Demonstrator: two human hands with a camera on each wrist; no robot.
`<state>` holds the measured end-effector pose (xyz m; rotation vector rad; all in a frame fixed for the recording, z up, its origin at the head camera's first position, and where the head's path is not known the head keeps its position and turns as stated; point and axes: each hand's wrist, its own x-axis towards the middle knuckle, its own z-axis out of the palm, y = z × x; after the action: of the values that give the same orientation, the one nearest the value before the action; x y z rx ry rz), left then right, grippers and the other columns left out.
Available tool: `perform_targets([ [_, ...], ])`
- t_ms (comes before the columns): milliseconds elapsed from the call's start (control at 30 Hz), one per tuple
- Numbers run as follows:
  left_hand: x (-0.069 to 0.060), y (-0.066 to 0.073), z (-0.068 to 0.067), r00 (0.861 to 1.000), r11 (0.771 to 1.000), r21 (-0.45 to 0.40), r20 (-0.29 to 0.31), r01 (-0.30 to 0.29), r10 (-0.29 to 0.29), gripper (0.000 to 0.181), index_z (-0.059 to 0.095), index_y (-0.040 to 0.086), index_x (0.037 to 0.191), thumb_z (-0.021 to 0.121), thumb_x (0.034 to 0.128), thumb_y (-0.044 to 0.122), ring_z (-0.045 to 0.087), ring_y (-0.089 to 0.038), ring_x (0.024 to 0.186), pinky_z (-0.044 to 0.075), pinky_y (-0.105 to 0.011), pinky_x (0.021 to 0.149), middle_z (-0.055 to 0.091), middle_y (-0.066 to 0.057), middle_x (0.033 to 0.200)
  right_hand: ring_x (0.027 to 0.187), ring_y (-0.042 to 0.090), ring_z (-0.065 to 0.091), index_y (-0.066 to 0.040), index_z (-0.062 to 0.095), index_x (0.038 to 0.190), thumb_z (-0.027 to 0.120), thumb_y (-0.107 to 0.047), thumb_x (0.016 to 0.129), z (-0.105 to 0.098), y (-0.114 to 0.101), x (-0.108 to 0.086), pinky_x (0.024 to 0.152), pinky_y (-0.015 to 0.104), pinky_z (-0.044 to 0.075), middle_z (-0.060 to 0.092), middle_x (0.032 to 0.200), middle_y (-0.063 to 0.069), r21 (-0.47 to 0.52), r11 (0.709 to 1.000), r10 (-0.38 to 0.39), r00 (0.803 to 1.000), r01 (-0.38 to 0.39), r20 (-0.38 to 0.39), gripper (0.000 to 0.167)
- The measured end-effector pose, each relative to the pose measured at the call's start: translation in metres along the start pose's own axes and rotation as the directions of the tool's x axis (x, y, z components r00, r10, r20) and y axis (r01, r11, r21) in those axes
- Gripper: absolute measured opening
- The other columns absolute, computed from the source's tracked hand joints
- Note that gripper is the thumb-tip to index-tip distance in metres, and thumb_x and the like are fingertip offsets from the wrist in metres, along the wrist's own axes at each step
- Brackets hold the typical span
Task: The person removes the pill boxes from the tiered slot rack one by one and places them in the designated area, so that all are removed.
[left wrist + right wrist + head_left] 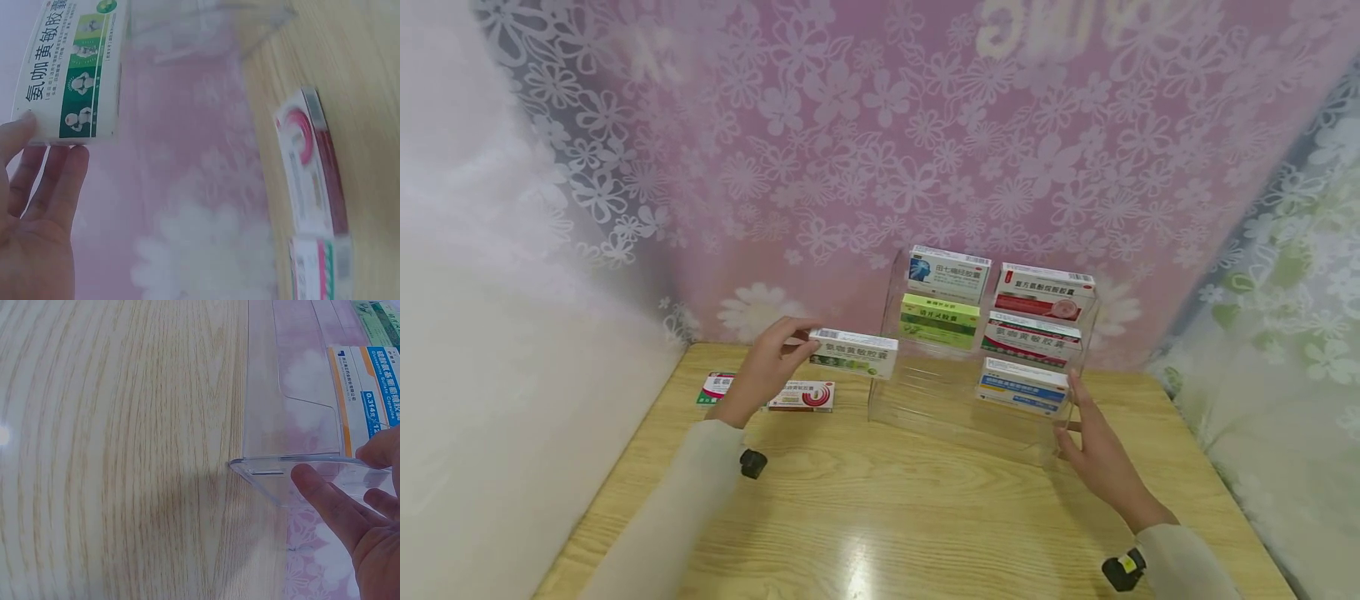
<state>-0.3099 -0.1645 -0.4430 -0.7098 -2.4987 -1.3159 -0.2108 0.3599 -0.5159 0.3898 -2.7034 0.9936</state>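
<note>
My left hand [769, 367] pinches one end of a white and green medicine box [853, 353], held up at the left side of a clear tiered rack [925, 408]. In the left wrist view the thumb lies on the front of that box [75, 75] and the fingers are behind it. My right hand [1101, 454] is at the rack's right side; in the right wrist view its fingers [312, 481] touch the clear side panel, the thumb near a blue and white box [362, 394]. That box [1022, 387] stands on the rack's lowest tier, right side.
A red and white box [802, 396] and a green and white box [715, 388] lie on the wooden table [850, 500] at left. Upper tiers hold a pale box [949, 275], a yellow-green box [940, 323], and two red and white boxes [1043, 293]. Flowered cloth hangs behind.
</note>
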Motion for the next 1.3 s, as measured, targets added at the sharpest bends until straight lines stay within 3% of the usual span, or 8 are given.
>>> perform_targets([
  [133,-0.023,-0.021,-0.030,0.996,0.995,0.050,-0.001,0.088,-0.088,0.040,0.063,0.021,0.153,0.063,0.1129,0.027,0.064,-0.029,0.125,0.059,-0.055,0.106,0.063,-0.008,0.144,0.115,0.063,0.067,-0.025,-0.007,0.177,0.062,0.007,0.105,0.000,-0.001,0.001,0.066,0.025,0.065,0.025,0.167,0.044,0.000,1.000,-0.001,1.000,0.001,0.002,0.105],
  [367,-0.065,-0.056,-0.073,0.977,0.968,0.139,-0.009,0.211,-0.212,0.044,0.059,0.014,0.156,0.060,0.1148,0.028,0.061,-0.037,0.131,0.057,-0.063,0.107,0.059,-0.017,0.154,0.116,0.064,0.067,-0.025,-0.009,0.177,0.062,0.006,0.106,-0.001,-0.003,0.000,0.067,0.026,0.065,0.023,0.168,0.044,0.000,1.000,0.001,1.000,-0.001,0.014,0.105],
  [567,-0.099,-0.083,-0.098,0.962,0.940,0.209,-0.004,0.268,-0.273,0.046,0.057,0.012,0.157,0.057,0.1158,0.032,0.061,-0.039,0.130,0.055,-0.065,0.106,0.060,-0.019,0.152,0.115,0.062,0.068,-0.024,-0.008,0.177,0.061,0.005,0.106,-0.002,-0.002,0.000,0.067,0.020,0.063,0.024,0.167,0.044,-0.010,1.000,0.003,1.000,-0.002,0.010,0.103],
  [733,-0.118,-0.100,-0.104,0.940,0.913,0.244,0.015,0.326,-0.340,0.047,0.059,0.012,0.156,0.056,0.1159,0.035,0.063,-0.040,0.128,0.057,-0.061,0.102,0.064,-0.020,0.147,0.114,0.061,0.068,-0.024,-0.008,0.177,0.061,0.006,0.106,-0.003,-0.001,0.000,0.066,0.019,0.062,0.027,0.166,0.044,-0.012,1.000,0.000,1.000,0.000,0.005,0.104],
  [900,-0.128,-0.107,-0.107,0.901,0.884,0.241,0.072,0.401,-0.428,0.050,0.058,0.011,0.158,0.055,0.1160,0.039,0.066,-0.041,0.126,0.060,-0.053,0.097,0.065,-0.023,0.146,0.114,0.062,0.068,-0.024,-0.008,0.177,0.062,0.007,0.105,-0.002,-0.001,0.000,0.066,0.022,0.064,0.026,0.166,0.044,-0.004,1.000,0.005,1.000,-0.005,0.009,0.105],
  [1067,-0.133,-0.116,-0.106,0.866,0.856,0.245,0.100,0.456,-0.490,0.051,0.052,0.007,0.162,0.054,0.1173,0.032,0.069,-0.034,0.115,0.061,-0.039,0.082,0.064,-0.028,0.146,0.116,0.062,0.067,-0.025,-0.010,0.176,0.061,0.008,0.105,-0.001,0.000,0.000,0.068,0.025,0.065,0.023,0.168,0.043,0.005,1.000,0.015,1.000,-0.015,0.020,0.106],
  [1167,-0.134,-0.122,-0.105,0.858,0.841,0.282,0.097,0.462,-0.505,0.055,0.046,0.003,0.164,0.053,0.1177,0.031,0.070,-0.040,0.116,0.064,-0.044,0.086,0.063,-0.033,0.145,0.119,0.064,0.065,-0.028,-0.011,0.176,0.060,0.007,0.106,-0.001,0.000,0.000,0.069,0.028,0.066,0.019,0.170,0.042,0.023,0.999,0.026,0.999,-0.026,0.036,0.106],
  [1300,-0.135,-0.127,-0.102,0.849,0.828,0.300,0.096,0.473,-0.520,0.064,0.034,-0.001,0.168,0.051,0.1179,0.034,0.062,-0.054,0.133,0.059,-0.061,0.104,0.054,-0.039,0.152,0.121,0.065,0.063,-0.029,-0.012,0.176,0.058,0.007,0.107,-0.001,0.002,0.000,0.069,0.030,0.067,0.016,0.172,0.041,0.042,0.999,0.031,0.998,-0.033,0.046,0.105],
])
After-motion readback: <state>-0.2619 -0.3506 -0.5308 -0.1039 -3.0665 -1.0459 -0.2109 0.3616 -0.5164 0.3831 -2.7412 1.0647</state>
